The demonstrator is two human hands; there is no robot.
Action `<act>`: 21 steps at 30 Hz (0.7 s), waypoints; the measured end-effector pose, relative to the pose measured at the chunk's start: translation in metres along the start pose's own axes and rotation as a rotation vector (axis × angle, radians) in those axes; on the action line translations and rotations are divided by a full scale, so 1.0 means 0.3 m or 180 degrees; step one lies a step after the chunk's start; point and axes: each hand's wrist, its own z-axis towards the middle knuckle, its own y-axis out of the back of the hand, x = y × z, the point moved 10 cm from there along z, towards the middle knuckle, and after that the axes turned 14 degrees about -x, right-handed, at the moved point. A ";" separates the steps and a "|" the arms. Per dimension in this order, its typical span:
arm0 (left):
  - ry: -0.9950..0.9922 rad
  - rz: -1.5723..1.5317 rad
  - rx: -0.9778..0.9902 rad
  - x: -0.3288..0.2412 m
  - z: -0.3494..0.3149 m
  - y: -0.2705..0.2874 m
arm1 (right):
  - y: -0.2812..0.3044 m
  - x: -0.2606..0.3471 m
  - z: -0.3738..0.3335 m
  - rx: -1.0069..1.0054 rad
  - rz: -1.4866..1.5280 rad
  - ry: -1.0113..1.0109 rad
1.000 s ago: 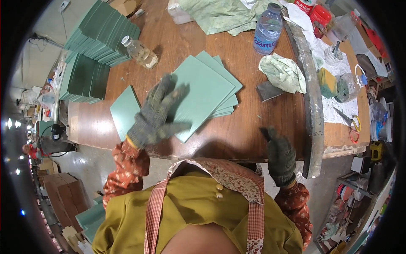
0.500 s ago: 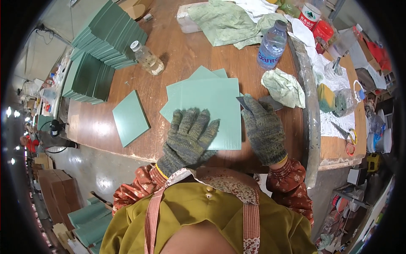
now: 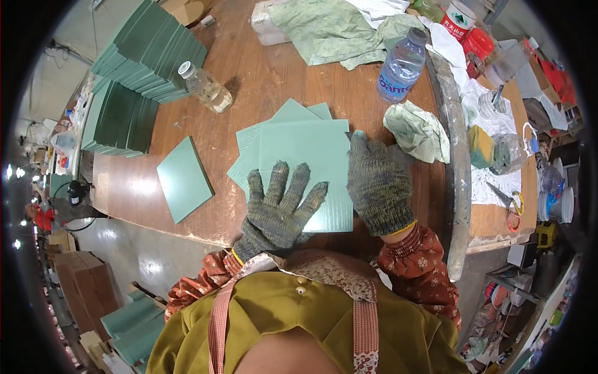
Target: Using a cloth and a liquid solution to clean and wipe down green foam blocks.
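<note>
My left hand [image 3: 277, 209], in a grey-green knitted glove, lies flat with its fingers spread on the topmost pale green square sheet [image 3: 305, 140]. Under it, more green sheets [image 3: 248, 156] fan out at different angles. At the top sheet's right edge is my right hand [image 3: 380, 184], gloved alike, its fingers curled together. A small dark tip of a flat piece [image 3: 349, 134] shows by its fingertips; the rest is hidden by the glove. A single green square [image 3: 185, 179] lies apart to the left.
Tall stacks of green sheets [image 3: 121, 115] stand at the back left, beside a small glass bottle [image 3: 205, 87]. A water bottle [image 3: 402, 65], a crumpled cloth [image 3: 416, 131] and spread cloths [image 3: 324, 31] lie back right. Scissors [image 3: 507, 202] rest on the right-hand side table.
My right hand has moved left against the sheet's edge, its fingers curling closed on the dark flat piece. My left hand's fingers have spread wider, and the top sheet has shifted slightly toward me.
</note>
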 end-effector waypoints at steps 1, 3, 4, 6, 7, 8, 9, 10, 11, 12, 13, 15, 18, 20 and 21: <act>-0.0016 0.0042 -0.0058 -0.005 -0.003 0.001 | 0.007 -0.005 0.011 -0.0018 0.0050 -0.0009; 0.0006 -0.0015 -0.0100 -0.004 0.004 0.003 | 0.000 -0.013 0.014 -0.0024 0.0088 -0.0026; 0.0016 -0.0047 -0.0147 -0.001 0.008 0.006 | 0.006 0.001 0.011 -0.0227 -0.0274 0.0200; -0.0051 0.0028 -0.0295 -0.004 -0.002 -0.004 | 0.026 0.024 0.016 -0.0430 -0.0634 0.0441; -0.0110 0.0122 -0.0444 -0.006 -0.002 0.004 | 0.009 0.019 0.023 -0.0062 -0.0378 0.0262; -0.0098 0.0122 -0.0449 0.005 0.000 0.002 | -0.018 0.013 0.022 0.0306 -0.0124 0.0084; -0.0071 0.0080 -0.0334 0.006 0.002 0.002 | -0.023 0.010 0.015 0.0329 -0.0120 0.0091; -0.0044 0.0038 -0.0219 0.003 0.001 0.002 | -0.009 0.012 0.020 0.0132 -0.0100 0.0163; -0.0029 0.0026 -0.0208 -0.005 -0.001 0.013 | 0.009 0.018 0.020 -0.0066 -0.0078 0.0235; -0.0021 0.0017 -0.0069 -0.002 0.005 0.011 | 0.016 0.027 0.024 -0.0072 -0.0085 0.0242; -0.0012 0.0009 0.0071 0.003 0.007 0.002 | -0.002 0.032 0.018 0.0240 -0.0241 0.0191; -0.0060 0.0018 -0.0352 0.003 0.001 0.004 | -0.026 0.027 0.009 0.0549 -0.0405 0.0149; -0.0084 0.0057 -0.0361 -0.001 0.003 0.006 | -0.034 0.017 0.003 0.0292 -0.0238 0.0118; -0.0053 0.0052 -0.0298 -0.005 0.004 0.005 | -0.006 0.046 0.006 -0.0356 -0.0508 0.0655; -0.0052 0.0058 -0.0307 -0.001 0.005 0.006 | 0.013 0.061 0.021 -0.0366 -0.0511 0.0660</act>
